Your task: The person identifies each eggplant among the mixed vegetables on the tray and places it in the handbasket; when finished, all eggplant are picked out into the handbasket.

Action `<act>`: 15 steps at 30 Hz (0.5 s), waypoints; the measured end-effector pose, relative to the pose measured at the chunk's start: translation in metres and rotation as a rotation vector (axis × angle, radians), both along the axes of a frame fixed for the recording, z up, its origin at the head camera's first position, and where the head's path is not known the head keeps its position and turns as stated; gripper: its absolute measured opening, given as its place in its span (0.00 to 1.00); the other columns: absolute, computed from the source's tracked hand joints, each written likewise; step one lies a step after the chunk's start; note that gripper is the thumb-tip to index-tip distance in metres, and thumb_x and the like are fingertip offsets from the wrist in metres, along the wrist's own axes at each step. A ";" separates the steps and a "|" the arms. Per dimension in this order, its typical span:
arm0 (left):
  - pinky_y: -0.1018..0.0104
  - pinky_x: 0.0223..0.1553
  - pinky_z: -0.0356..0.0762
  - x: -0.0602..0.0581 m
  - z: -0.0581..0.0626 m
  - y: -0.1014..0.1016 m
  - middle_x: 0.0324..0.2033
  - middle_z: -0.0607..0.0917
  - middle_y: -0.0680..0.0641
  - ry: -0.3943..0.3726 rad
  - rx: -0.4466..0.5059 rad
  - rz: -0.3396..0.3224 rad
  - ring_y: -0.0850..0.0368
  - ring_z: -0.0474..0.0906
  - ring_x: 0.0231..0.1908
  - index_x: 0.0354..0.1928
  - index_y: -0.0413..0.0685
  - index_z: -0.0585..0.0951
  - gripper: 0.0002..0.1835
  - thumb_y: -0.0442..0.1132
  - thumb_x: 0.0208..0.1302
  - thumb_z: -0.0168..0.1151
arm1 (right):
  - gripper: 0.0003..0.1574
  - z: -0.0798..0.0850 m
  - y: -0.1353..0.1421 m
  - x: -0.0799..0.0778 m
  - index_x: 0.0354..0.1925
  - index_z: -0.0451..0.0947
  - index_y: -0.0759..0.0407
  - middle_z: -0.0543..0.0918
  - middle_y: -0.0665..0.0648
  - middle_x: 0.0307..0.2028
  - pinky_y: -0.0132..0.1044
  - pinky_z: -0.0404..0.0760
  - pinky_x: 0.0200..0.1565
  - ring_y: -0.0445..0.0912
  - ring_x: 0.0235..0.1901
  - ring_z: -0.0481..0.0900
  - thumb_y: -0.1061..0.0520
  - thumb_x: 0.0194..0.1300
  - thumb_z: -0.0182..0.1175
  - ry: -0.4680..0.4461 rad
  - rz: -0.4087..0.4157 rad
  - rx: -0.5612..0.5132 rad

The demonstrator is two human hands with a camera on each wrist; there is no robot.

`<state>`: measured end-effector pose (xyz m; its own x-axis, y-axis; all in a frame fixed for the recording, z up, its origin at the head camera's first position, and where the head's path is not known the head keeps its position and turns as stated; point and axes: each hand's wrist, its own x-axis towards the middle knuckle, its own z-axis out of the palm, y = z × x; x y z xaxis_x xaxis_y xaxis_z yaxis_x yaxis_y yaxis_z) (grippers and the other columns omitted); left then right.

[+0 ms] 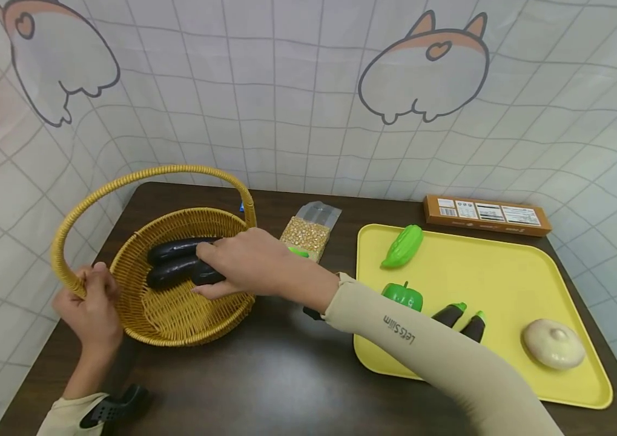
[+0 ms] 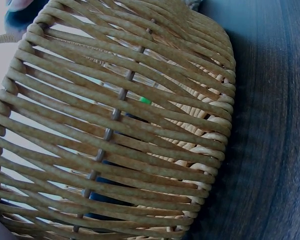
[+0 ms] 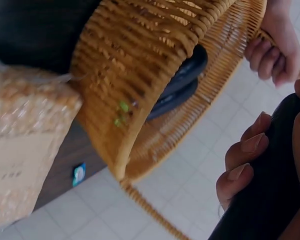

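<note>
A yellow wicker basket [image 1: 177, 321] with a tall hoop handle stands at the table's left. My left hand [image 1: 90, 306] grips the handle's base at the basket's left side. Two dark eggplants [image 1: 169, 274] lie side by side inside, their shiny bodies also showing in the right wrist view. My right hand [image 1: 256, 260] holds another dark eggplant [image 3: 270, 170] over the basket's right part, fingers curled round it. Most of that eggplant is hidden by the hand in the head view. The left wrist view shows mainly the basket's woven side [image 2: 115, 120].
A yellow tray [image 1: 504, 272] at the right holds a green ridged vegetable [image 1: 403, 247], a green bell pepper [image 1: 403, 295], two small eggplants [image 1: 473, 327] and a pale round vegetable [image 1: 553, 344]. Behind lie a bag of corn kernels [image 1: 308, 235] and a long brown box [image 1: 485, 216].
</note>
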<state>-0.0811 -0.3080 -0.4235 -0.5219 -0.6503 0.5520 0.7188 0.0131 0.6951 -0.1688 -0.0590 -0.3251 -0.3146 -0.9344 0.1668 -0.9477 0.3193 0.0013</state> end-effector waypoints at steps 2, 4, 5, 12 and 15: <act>0.69 0.17 0.43 0.000 0.000 0.000 0.12 0.59 0.49 -0.006 -0.007 0.003 0.64 0.49 0.13 0.16 0.30 0.53 0.28 0.22 0.73 0.55 | 0.29 -0.002 -0.010 0.000 0.41 0.74 0.50 0.72 0.44 0.21 0.33 0.61 0.20 0.37 0.18 0.65 0.27 0.76 0.54 -0.040 0.005 0.024; 0.69 0.17 0.44 0.000 -0.002 0.000 0.12 0.60 0.49 -0.016 -0.012 0.015 0.63 0.50 0.13 0.16 0.28 0.54 0.28 0.23 0.73 0.56 | 0.29 -0.005 -0.021 0.001 0.43 0.75 0.50 0.73 0.44 0.22 0.33 0.63 0.20 0.37 0.19 0.67 0.27 0.76 0.54 -0.059 0.011 0.044; 0.69 0.18 0.45 0.001 -0.002 0.000 0.12 0.61 0.49 -0.022 -0.013 0.021 0.62 0.51 0.13 0.16 0.28 0.54 0.28 0.23 0.73 0.56 | 0.29 -0.006 -0.026 0.001 0.44 0.76 0.50 0.74 0.43 0.23 0.32 0.65 0.21 0.37 0.20 0.68 0.26 0.76 0.54 -0.064 0.016 0.051; 0.68 0.17 0.46 0.000 -0.002 -0.001 0.12 0.61 0.49 -0.029 -0.024 0.022 0.61 0.52 0.13 0.17 0.27 0.55 0.27 0.23 0.73 0.55 | 0.29 -0.007 -0.058 -0.002 0.46 0.75 0.48 0.77 0.44 0.26 0.33 0.65 0.23 0.38 0.22 0.70 0.26 0.77 0.52 -0.127 0.004 0.089; 0.68 0.17 0.46 -0.001 -0.002 0.000 0.12 0.61 0.49 -0.029 -0.020 0.016 0.61 0.52 0.13 0.17 0.27 0.54 0.27 0.23 0.74 0.55 | 0.29 -0.007 -0.073 -0.003 0.48 0.76 0.47 0.78 0.44 0.28 0.32 0.66 0.24 0.37 0.23 0.71 0.26 0.77 0.52 -0.146 0.003 0.107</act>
